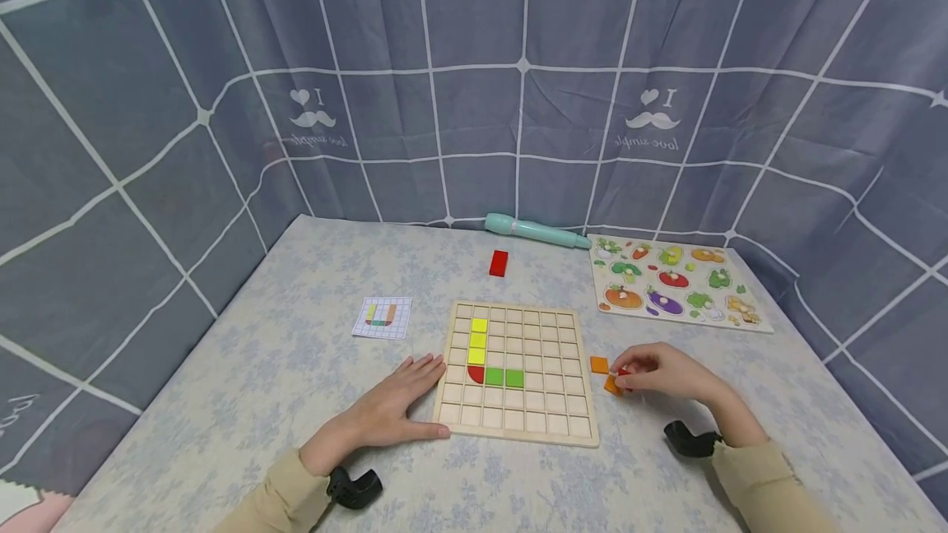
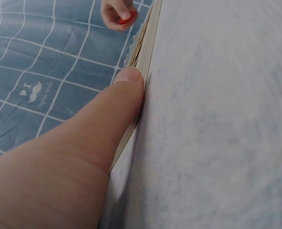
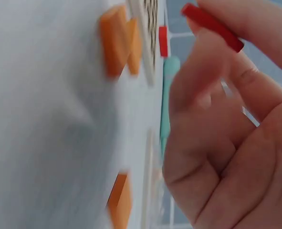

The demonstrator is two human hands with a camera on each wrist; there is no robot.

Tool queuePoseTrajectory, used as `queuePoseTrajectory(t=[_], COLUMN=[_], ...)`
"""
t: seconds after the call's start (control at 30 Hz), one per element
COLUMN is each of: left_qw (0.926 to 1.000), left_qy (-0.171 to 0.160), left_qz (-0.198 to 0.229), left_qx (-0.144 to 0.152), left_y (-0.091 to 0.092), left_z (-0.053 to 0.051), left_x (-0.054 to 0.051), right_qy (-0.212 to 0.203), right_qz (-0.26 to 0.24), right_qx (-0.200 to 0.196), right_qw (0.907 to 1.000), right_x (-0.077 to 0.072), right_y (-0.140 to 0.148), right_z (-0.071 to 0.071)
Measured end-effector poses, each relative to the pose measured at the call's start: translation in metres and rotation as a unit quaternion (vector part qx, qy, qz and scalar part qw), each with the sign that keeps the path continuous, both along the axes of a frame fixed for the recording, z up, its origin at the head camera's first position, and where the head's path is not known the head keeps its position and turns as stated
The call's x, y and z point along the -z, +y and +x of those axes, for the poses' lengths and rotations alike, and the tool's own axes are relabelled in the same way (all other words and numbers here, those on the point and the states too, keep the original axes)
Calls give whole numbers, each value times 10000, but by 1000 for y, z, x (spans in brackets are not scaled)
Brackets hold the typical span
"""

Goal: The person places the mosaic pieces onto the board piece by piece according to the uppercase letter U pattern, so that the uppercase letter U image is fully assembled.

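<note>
toward the lower right of the head view, the right hand (image 1: 664, 371) is pinching a small flat red piece (image 1: 624, 377) beside loose square orange tiles (image 1: 599, 364). a careless brush of the fingers could be scattering those tiles; a bump could be shifting the gridded pale wooden board (image 1: 536, 424) at centre, which the left hand (image 1: 392, 408) is touching, fingers outstretched. at the left wrist view's middle, its thumb is resting against the board's edge. at the right wrist view's upper right, thumb and finger are gripping the red piece, barely parted.
</note>
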State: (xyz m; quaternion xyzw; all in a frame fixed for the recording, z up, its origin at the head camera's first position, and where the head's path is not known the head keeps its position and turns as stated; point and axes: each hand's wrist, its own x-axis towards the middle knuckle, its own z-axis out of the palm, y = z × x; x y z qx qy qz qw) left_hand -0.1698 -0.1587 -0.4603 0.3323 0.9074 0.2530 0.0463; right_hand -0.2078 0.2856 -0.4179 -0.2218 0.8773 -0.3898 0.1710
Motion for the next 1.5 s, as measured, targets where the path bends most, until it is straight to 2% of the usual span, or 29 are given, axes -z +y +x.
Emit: queuePoseTrajectory(t=[0.17, 0.4, 0.77, 1.03, 1.13, 1.23, 1.4, 1.5], left_qw=[10000, 10000, 10000, 10000, 10000, 10000, 10000, 10000], left_qy=[-49, -45, 14, -20, -54, -67, -68, -71], left_qz=[-3, 35, 36, 40, 3, -19, -23, -11], left_qx=[-24, 0, 12, -3, -8, -14, -10, 2], left_y=[0, 0, 0, 0, 1, 1, 1, 0], left_z=[0, 0, 1, 1, 1, 1, 1, 1], left_x=[1, 0, 1, 0, -1, -1, -2, -2], right_qy=[18, -120, -526, 7, 30, -161, -460, -501], right_qz=[-143, -204, -466, -204, -328, -556, -604, -488], right_qx=[-242, -446, -1140, -1462, -1694, -1919, -1895, -1777], right_qw=[9996, 9987, 9910, 9891, 9850, 9797, 9789, 9816], right_x=[-5, -4, -6, -4, -3, -1, 2, 4], right_y=[-26, -56, -84, -96, -98, -99, -100, -101], right_z=[-8, -20, -28, -32, -34, -36, -38, -38])
